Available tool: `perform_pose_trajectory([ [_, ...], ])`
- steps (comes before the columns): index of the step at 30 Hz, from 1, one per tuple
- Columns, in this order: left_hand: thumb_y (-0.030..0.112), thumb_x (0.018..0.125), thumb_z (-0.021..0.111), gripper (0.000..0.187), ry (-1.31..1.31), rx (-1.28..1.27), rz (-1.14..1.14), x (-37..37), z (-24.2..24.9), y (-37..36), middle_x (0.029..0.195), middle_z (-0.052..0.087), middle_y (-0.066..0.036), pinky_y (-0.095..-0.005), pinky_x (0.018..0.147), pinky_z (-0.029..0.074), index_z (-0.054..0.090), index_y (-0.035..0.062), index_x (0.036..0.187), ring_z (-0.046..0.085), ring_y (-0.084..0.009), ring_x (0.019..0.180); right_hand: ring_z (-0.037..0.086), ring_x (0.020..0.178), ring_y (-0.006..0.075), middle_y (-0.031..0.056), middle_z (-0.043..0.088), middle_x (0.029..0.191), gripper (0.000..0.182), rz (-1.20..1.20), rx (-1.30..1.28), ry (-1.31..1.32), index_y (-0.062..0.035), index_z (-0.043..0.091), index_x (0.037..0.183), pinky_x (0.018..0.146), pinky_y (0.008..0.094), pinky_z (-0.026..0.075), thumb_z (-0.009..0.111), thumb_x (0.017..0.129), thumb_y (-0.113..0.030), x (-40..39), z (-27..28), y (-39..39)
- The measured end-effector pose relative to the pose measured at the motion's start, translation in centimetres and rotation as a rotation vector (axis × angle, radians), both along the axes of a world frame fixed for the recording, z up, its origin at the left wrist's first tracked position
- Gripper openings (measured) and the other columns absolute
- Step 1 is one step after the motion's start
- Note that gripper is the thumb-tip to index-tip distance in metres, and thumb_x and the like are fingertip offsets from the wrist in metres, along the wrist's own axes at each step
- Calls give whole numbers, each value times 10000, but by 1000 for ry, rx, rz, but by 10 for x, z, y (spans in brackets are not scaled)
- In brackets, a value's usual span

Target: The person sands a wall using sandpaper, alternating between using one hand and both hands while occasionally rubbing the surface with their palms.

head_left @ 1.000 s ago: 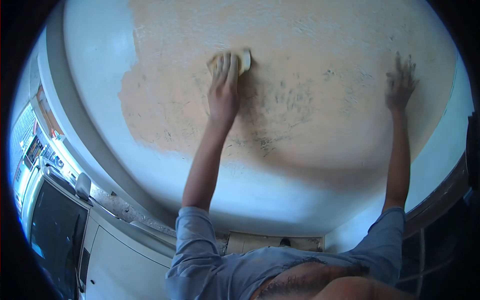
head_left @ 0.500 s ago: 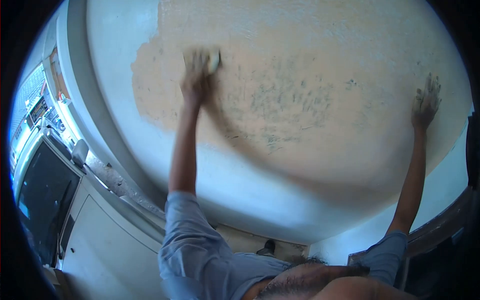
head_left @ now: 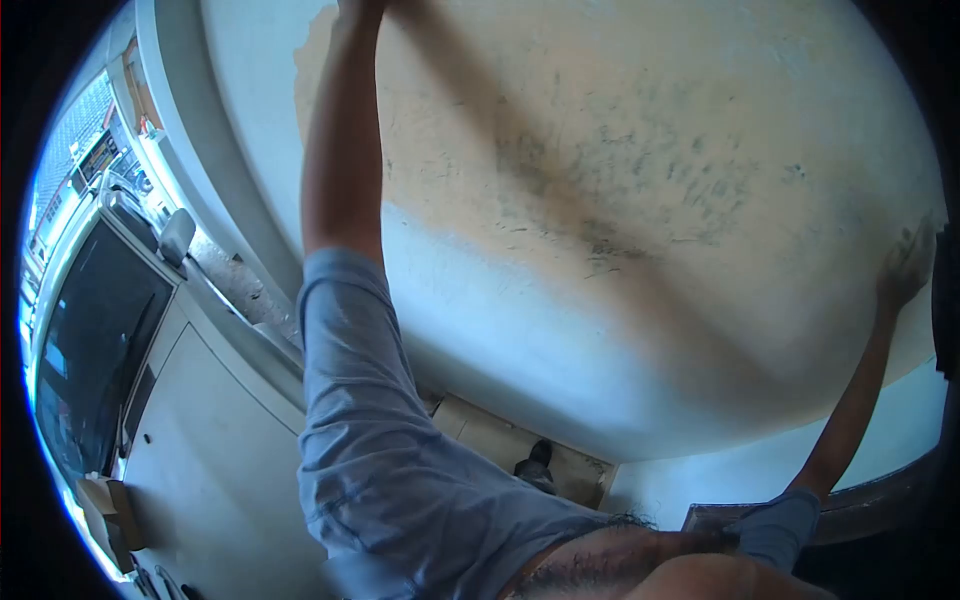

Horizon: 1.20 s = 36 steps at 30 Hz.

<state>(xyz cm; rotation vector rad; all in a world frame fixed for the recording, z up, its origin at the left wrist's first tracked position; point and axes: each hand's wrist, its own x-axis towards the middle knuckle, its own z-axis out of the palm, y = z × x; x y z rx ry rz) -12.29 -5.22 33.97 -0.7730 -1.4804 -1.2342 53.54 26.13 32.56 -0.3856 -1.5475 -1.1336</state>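
Note:
The wall (head_left: 480, 320) fills most of the view, pale at its lower part, with a broad tan patch (head_left: 640, 90) bearing dark smudges and scratches. My left arm (head_left: 340, 150) reaches up across the patch's left side. My left hand is cut off by the top edge, so its fingers and anything in them are hidden. My right hand (head_left: 905, 265) rests against the wall at the far right, fingers extended and dim in shadow, holding nothing that I can see.
A light-coloured vehicle (head_left: 215, 450) with a dark windscreen stands close on the left, its side mirror (head_left: 177, 237) sticking out. A cardboard box (head_left: 110, 520) is at lower left. My shoe (head_left: 540, 453) is on the floor (head_left: 480, 430). A dark-framed piece (head_left: 860, 500) stands at lower right.
My left hand, earlier on the tan patch with a pale pad, has moved up out of view. The view has shifted, and my right hand appears lower and farther right.

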Motion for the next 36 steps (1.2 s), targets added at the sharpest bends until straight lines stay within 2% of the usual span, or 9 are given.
perform_pose_trajectory([
  [2,220,915,531,195,204,-110,264,-40,-85,12,709,657,-127,-438,563,463,649,66,900,605,-301,559,474,1279,316,127,487,1409,453,-12,-28,23,-74,464,1392,1012,395,399,463,953,-185,7,-5,16],
  [5,92,940,490,306,452,54,10,-5,-256,22,1222,617,-186,-307,805,558,642,14,1193,631,-289,1107,523,1203,315,138,566,1298,399,-166,-50,5,-57,520,1322,1001,400,399,475,963,-225,55,5,63],
  [7,48,957,457,281,263,-27,-312,52,-354,21,1172,635,-227,-455,1022,438,650,-50,1136,578,-360,1165,595,1102,324,165,637,1188,352,-292,-64,-35,-6,575,1245,934,378,456,481,971,-207,52,-2,86],
  [10,49,952,450,283,197,-8,-183,76,-351,26,1151,638,-245,-495,1042,405,659,-62,1107,570,-387,1161,284,1386,441,212,285,1523,680,-1008,-305,167,1,294,1468,1082,615,254,249,1005,-496,29,-12,95],
  [18,-7,847,545,331,212,106,-103,41,-198,27,1197,625,-178,-379,941,511,668,38,1151,598,-322,1131,364,1315,409,194,401,1429,590,-157,25,0,-7,396,1395,1063,548,277,303,1001,-436,4,8,8],
  [25,4,910,488,262,-81,-136,-382,166,-479,46,1122,647,-252,-502,1044,395,676,-37,1089,577,-385,1158,587,1098,347,189,629,1187,391,-304,-1,-32,4,595,1210,948,389,439,479,973,-284,55,10,57],
  [30,14,894,501,291,27,56,-183,135,-360,50,1188,631,-212,-439,998,460,678,21,1125,560,-368,1190,419,1313,372,149,502,1387,480,-49,79,-33,-49,475,1375,1115,451,297,500,943,-258,7,3,12],
  [33,161,819,623,196,127,80,34,56,-251,54,801,671,-72,-364,536,508,695,139,1001,610,-231,611,396,1331,369,170,475,1407,486,-99,-33,34,-47,463,1385,1120,455,286,486,952,-267,0,1,0],
  [36,227,1004,407,345,234,176,-109,49,-163,28,1302,555,-182,-383,1011,448,611,59,1227,526,-315,1232,509,1172,403,225,538,1303,468,-134,118,11,7,516,1315,979,472,395,480,951,-286,-21,2,-22],
])
